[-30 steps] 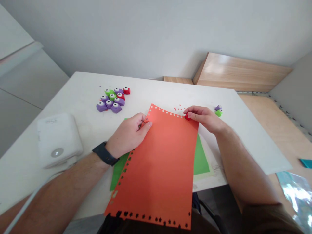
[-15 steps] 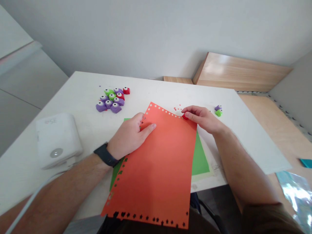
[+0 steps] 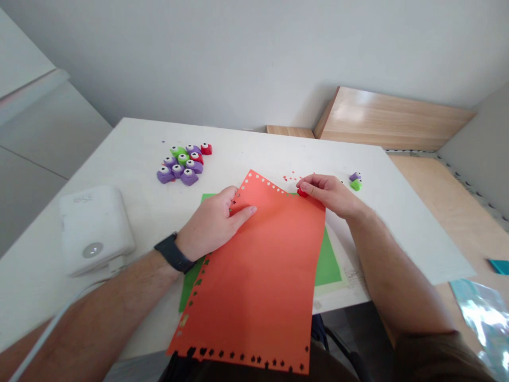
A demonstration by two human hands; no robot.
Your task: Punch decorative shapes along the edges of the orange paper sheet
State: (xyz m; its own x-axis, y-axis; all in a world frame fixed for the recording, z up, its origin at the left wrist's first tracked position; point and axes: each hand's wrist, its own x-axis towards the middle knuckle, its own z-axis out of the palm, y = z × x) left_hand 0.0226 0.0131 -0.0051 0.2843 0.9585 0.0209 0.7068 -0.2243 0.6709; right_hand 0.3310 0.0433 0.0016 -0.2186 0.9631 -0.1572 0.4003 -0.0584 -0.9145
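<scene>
An orange sheet [image 3: 262, 270] with small shapes punched along its left, top and bottom edges lies tilted over the table's front edge. My left hand [image 3: 217, 220], with a dark watch at the wrist, pinches the sheet's upper left edge, thumb on top. At the top right edge my right hand [image 3: 326, 192] is closed on a small red punch [image 3: 301, 192], which sits on the paper's rim. Green paper [image 3: 328, 262] shows beneath the orange sheet. Small red paper bits [image 3: 285, 178] lie just beyond the punch.
Several purple, green and red punches [image 3: 183, 164] stand grouped at the back left. A purple punch [image 3: 355, 175] and a green punch [image 3: 356, 184] lie at the right. A white device [image 3: 95, 228] with a cable stands on the white table [image 3: 246, 151] at the left.
The orange sheet has shifted slightly to the right and its top corner sits a little lower. The red punch is now slightly lower at the top edge, still in my right hand.
</scene>
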